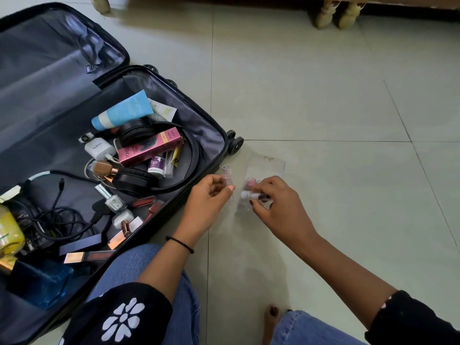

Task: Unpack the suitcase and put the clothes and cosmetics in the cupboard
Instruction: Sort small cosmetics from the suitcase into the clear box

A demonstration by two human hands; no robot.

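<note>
Your left hand (211,192) pinches a clear cap (227,176); your right hand (276,200) pinches a small bottle (249,194) beside the open suitcase (219,135).

Tiled floor (298,95), open suitcase (37,83), perhaps a clear pouch (268,165)

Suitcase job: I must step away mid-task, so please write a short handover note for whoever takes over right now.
Left hand: pinches a clear cap.
Right hand: pinches a small bottle over a clear pouch on the floor.
Things: the suitcase lies open on the floor. It holds a blue tube, a pink box, nail polish, lipsticks, headphones, a charger and cables.
Done: no clothes show in the suitcase.
Left: most cosmetics are inside it; the cupboard is out of view.
</note>
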